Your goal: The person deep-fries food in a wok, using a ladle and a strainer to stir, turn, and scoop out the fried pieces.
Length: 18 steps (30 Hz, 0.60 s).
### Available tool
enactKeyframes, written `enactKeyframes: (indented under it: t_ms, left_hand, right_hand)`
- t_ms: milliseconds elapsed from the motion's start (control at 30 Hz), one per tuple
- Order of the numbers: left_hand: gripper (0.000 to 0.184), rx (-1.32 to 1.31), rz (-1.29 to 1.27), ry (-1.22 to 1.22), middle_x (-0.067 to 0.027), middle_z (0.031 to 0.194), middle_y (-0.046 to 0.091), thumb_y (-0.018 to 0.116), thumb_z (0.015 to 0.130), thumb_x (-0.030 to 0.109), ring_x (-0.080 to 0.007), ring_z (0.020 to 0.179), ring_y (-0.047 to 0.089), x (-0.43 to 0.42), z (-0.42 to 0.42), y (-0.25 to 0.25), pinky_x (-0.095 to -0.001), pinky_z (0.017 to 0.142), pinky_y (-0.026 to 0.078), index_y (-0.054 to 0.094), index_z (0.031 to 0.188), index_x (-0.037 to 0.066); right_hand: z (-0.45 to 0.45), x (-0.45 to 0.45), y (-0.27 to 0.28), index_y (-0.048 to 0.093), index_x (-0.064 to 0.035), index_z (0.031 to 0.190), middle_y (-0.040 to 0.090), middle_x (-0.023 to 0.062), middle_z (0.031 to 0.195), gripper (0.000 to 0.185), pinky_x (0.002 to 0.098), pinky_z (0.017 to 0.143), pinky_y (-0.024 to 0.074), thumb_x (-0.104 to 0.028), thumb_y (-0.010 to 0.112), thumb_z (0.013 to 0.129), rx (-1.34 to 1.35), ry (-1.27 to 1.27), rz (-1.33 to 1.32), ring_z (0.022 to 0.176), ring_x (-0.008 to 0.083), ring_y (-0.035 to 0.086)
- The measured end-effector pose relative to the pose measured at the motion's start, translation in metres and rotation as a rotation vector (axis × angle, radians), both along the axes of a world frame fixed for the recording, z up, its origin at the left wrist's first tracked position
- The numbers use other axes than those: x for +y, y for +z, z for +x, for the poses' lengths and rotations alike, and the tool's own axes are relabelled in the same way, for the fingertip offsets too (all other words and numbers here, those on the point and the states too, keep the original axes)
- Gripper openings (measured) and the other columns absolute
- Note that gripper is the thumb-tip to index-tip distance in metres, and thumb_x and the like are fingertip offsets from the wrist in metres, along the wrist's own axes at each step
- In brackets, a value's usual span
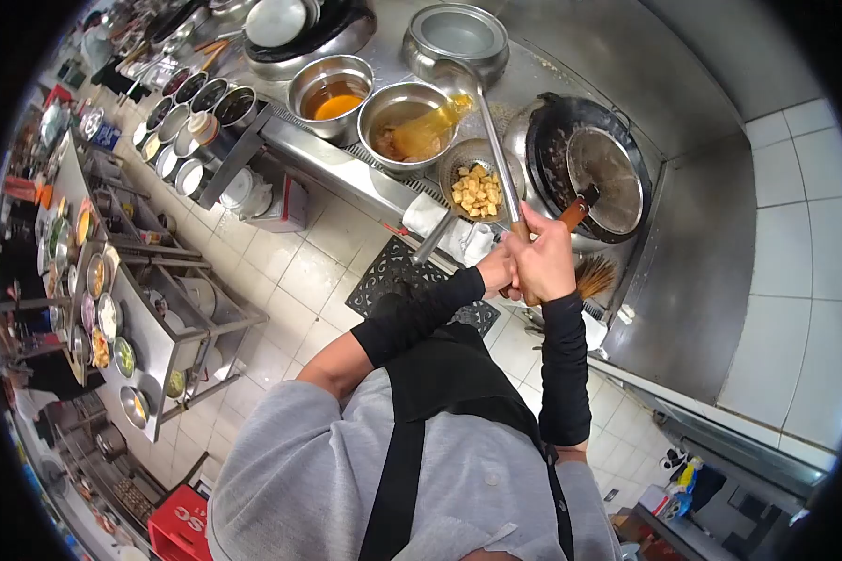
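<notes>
A long-handled ladle (492, 140) slants up from my hands, its bowl tipped over a steel bowl of oil (407, 127). Yellow oil runs from it into that bowl. My right hand (545, 260) is wrapped around the ladle's wooden grip. Just beside it, my left hand (497, 270) is closed around the grip's lower end. Golden fried cubes (477, 194) sit in a perforated strainer (451, 170) next to the ladle's shaft. To the right, a round mesh skimmer (608, 178) with a brown wooden handle rests over a black wok (547, 150).
A second bowl (330, 98) holds orange liquid. A lidded steel pot (458, 37) stands behind. White cloths (440, 222) lie on the stove's front edge. A bristle brush (595, 277) is near my right wrist. Sauce containers (236, 107) line the left; a prep table (150, 351) with dishes stands beyond.
</notes>
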<state>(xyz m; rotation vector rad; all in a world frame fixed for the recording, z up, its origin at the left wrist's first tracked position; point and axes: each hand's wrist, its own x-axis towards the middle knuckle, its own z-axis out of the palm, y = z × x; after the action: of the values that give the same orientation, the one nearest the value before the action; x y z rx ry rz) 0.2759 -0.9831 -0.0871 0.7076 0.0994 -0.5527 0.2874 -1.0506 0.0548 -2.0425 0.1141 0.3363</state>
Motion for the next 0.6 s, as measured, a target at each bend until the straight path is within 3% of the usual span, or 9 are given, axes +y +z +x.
enactKeyframes:
  t_ms: [100, 133, 233, 267, 433, 500, 567, 600]
  left_hand:
    - [0.014, -0.049, 0.105, -0.194, -0.0016, 0.067, 0.054, 0.051, 0.096, 0.009, -0.0091, 0.050, 0.051, 0.009, 0.012, -0.007, -0.0255, 0.036, 0.036, 0.056, 0.109, 0.007]
    - [0.019, -0.054, 0.104, -0.226, -0.0022, 0.069, 0.055, 0.051, 0.095, 0.006, -0.0087, 0.050, 0.050, 0.010, 0.014, -0.010, -0.0251, 0.037, 0.035, 0.055, 0.114, 0.007]
    - [0.040, 0.028, 0.049, -0.309, -0.0073, 0.083, 0.059, 0.052, 0.092, -0.003, -0.0081, 0.054, 0.045, 0.017, 0.018, 0.006, -0.0241, 0.039, 0.035, 0.049, 0.130, 0.005]
    - [0.050, 0.102, 0.043, -0.344, -0.0102, 0.092, 0.061, 0.053, 0.090, -0.008, -0.0080, 0.057, 0.043, 0.023, 0.018, 0.021, -0.0238, 0.041, 0.035, 0.045, 0.138, 0.004]
    - [0.055, 0.098, -0.013, -0.373, -0.0060, 0.109, 0.061, 0.055, 0.092, -0.010, -0.0068, 0.062, 0.042, 0.026, 0.015, 0.038, -0.0220, 0.046, 0.035, 0.042, 0.142, 0.008]
    - [0.054, 0.073, 0.014, -0.379, -0.0057, 0.109, 0.061, 0.055, 0.093, -0.009, -0.0063, 0.062, 0.041, 0.024, 0.014, 0.043, -0.0213, 0.046, 0.034, 0.043, 0.143, 0.009]
    - [0.054, 0.071, 0.038, -0.373, -0.0052, 0.109, 0.061, 0.055, 0.093, -0.008, -0.0056, 0.062, 0.040, 0.023, 0.012, 0.049, -0.0211, 0.047, 0.032, 0.044, 0.142, 0.011]
    - [0.053, 0.044, 0.050, -0.369, -0.0050, 0.109, 0.061, 0.055, 0.093, -0.008, -0.0055, 0.062, 0.040, 0.023, 0.010, 0.053, -0.0209, 0.047, 0.032, 0.044, 0.142, 0.010]
  right_hand:
    - [-0.012, -0.006, -0.004, 0.056, 0.0033, 0.139, 0.073, 0.0242, 0.090, 0.057, 0.0357, 0.071, 0.0567, -0.006, 0.066, 0.084, -0.468, 0.092, -0.316, 0.075, 0.0291, 0.073]
    - [-0.019, -0.005, -0.002, 0.057, 0.0021, 0.137, 0.071, 0.0265, 0.110, 0.058, 0.0377, 0.086, 0.0549, -0.006, 0.068, 0.081, -0.462, 0.051, -0.337, 0.093, 0.0348, 0.074]
    - [-0.040, -0.014, 0.005, 0.055, 0.0079, 0.136, 0.067, 0.0313, 0.109, 0.057, 0.0429, 0.086, 0.0540, -0.004, 0.064, 0.081, -0.588, -0.104, -0.354, 0.099, 0.0426, 0.069]
    - [-0.047, -0.020, 0.009, 0.055, 0.0080, 0.136, 0.068, 0.0299, 0.107, 0.057, 0.0421, 0.085, 0.0542, -0.002, 0.065, 0.081, -0.578, -0.159, -0.412, 0.095, 0.0413, 0.070]
    - [-0.084, -0.079, 0.007, 0.056, 0.0082, 0.136, 0.071, 0.0251, 0.100, 0.055, 0.0373, 0.082, 0.0543, 0.002, 0.067, 0.082, -0.480, -0.520, -0.429, 0.088, 0.0290, 0.072]
    - [-0.096, -0.110, -0.005, 0.056, 0.0081, 0.136, 0.066, 0.0148, 0.079, 0.054, 0.0337, 0.066, 0.0498, 0.001, 0.066, 0.084, -0.401, -0.627, -0.364, 0.067, 0.0185, 0.063]
    - [-0.105, -0.133, -0.011, 0.056, 0.0067, 0.138, 0.054, 0.0022, 0.058, 0.054, 0.0276, 0.037, 0.0401, 0.001, 0.064, 0.086, -0.416, -0.722, -0.277, 0.042, 0.0079, 0.050]
    - [-0.111, -0.153, -0.024, 0.056, 0.0074, 0.138, 0.055, 0.0021, 0.059, 0.053, 0.0282, 0.038, 0.0415, 0.001, 0.063, 0.086, -0.441, -0.704, -0.331, 0.043, 0.0088, 0.051]
